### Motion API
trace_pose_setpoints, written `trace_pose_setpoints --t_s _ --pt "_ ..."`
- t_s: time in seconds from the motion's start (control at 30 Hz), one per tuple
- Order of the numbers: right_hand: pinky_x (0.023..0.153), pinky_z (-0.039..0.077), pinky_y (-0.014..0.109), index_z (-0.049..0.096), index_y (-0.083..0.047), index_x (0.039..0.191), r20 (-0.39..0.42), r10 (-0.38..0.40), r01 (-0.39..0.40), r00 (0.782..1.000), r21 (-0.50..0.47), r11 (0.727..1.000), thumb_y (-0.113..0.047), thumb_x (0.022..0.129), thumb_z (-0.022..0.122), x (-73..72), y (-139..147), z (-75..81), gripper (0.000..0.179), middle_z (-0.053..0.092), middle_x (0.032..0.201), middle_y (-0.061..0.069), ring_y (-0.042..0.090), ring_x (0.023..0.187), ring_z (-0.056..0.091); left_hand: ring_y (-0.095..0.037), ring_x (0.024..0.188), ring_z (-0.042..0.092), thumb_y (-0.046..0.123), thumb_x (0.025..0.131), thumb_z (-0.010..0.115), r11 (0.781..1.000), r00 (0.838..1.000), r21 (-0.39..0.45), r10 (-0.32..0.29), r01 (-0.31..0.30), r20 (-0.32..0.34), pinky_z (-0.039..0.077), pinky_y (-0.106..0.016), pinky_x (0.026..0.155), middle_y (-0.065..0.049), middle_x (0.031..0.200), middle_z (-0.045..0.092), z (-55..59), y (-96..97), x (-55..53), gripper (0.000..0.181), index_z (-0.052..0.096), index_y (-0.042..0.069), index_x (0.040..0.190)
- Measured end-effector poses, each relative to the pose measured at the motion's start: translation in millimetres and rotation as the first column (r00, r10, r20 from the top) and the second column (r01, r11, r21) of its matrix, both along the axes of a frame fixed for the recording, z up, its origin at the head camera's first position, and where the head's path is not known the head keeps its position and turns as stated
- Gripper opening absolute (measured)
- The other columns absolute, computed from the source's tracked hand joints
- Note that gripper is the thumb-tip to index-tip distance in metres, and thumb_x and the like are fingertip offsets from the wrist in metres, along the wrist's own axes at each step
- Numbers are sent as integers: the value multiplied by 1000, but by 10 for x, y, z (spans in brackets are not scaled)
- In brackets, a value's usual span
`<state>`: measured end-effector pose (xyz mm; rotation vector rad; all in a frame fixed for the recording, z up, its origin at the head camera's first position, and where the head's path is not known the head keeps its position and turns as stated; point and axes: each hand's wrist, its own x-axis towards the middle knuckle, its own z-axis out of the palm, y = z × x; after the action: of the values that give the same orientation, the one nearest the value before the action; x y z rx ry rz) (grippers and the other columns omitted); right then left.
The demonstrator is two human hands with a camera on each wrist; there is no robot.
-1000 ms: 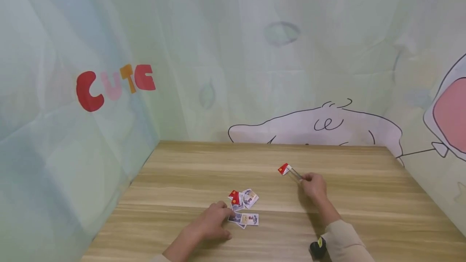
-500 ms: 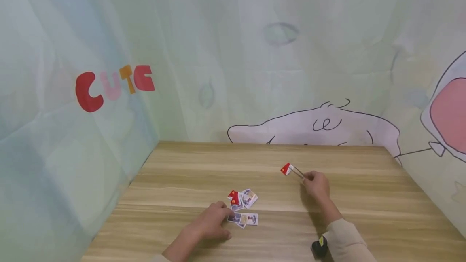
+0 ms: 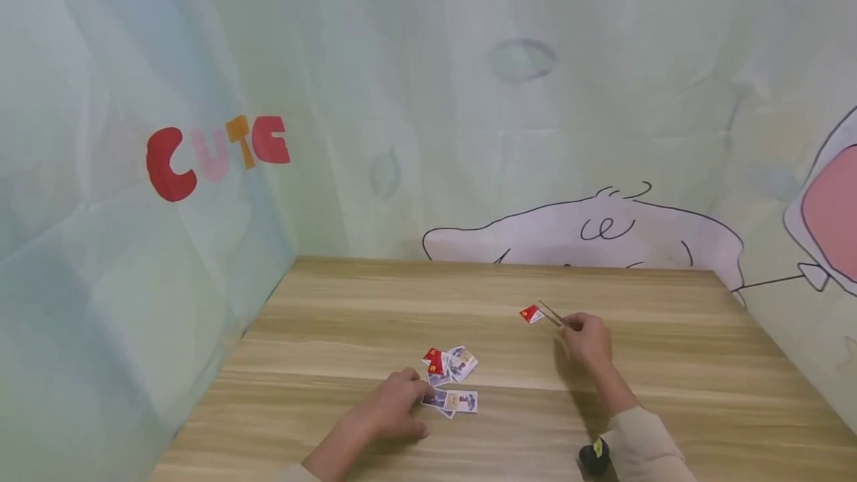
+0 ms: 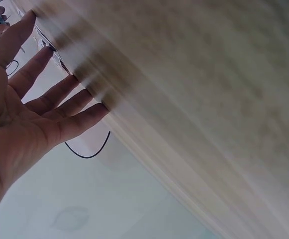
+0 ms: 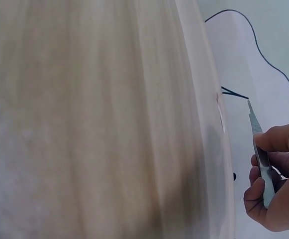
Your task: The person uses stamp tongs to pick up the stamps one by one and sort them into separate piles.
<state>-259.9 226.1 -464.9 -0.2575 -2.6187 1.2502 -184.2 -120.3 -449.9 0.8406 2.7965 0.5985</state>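
In the head view my right hand holds a pair of tweezers, pinched between thumb and fingers. The right wrist view shows the tweezers with their tips raised off the tabletop. Close by the tips, a red and white stamp lies on the table, apparently apart from them. My left hand rests on the table with its fingers spread. Its fingertips touch or nearly touch the lower overlapping stamps. Just behind these lies a cluster of stamps, including red ones and a pale one.
A small black object with a yellow mark sits beside the right sleeve. The wooden table ends against a printed cloth backdrop at the back and left.
The tweezers had their tips on the red and white stamp; now the tips have come up off it. That stamp has shifted slightly right. The left hand has stayed in place.
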Motion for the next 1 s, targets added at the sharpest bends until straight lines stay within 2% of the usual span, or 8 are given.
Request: trace_pose_setpoints --t_s 0.27,0.5,0.67,1.0 --pt "73 46 44 65 8 96 -31 46 -46 998 3 999 1 79 62 104 -17 36 19 65 87 17 31 82 58 -19 92 50 23 68 79 1000 1000 -11 -6 6 -11 46 -37 83 -4 103 54 17 6 -12 45 67 10 109" --pt "62 45 31 67 8 88 -105 97 -92 990 47 995 5 76 65 196 -69 53 12 65 76 12 24 71 57 -20 92 50 23 68 79 1000 1000 -8 -4 4 2 46 -38 83 -5 103 54 25 -2 -10 45 67 9 109" --pt "54 43 26 68 7 87 -84 120 -118 989 22 993 4 76 66 258 -130 81 12 64 74 8 18 67 54 -19 92 50 23 67 79 1000 1000 -14 -2 2 -1 46 -38 83 -4 103 54 5 -3 -12 46 67 10 109" --pt "53 44 24 67 6 87 -91 201 -202 975 -3 979 5 75 68 369 -270 137 11 64 74 7 17 66 53 -21 95 51 24 66 79 1000 1000 -7 -7 6 -9 46 -38 85 -5 106 54 15 -6 -6 51 65 9 113"
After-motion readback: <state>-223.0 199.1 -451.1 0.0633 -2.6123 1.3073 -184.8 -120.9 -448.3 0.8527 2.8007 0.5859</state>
